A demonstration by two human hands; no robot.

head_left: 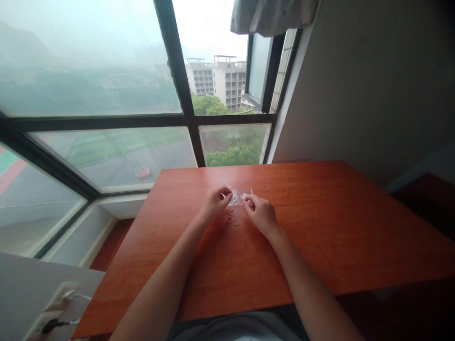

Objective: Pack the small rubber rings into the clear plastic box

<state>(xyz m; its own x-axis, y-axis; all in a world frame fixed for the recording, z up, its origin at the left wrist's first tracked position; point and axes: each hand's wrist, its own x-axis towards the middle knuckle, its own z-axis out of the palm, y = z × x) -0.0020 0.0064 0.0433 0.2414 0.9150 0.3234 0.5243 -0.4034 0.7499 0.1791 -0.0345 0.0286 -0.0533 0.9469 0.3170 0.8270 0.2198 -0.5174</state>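
Note:
A small clear plastic bag [237,197] lies on the reddish wooden table [320,227], far from me near the middle. My left hand [214,203] pinches its left end with curled fingers. My right hand [261,213] pinches its right end. Several small pale rings [232,219] lie loose on the table just in front of the bag, between my two hands. What is inside the bag is too small to make out.
A large window [142,118] with dark frames stands behind the table's far and left edges. A grey wall [373,85] runs along the right. A white power socket with a plugged cable [53,312] sits at the lower left.

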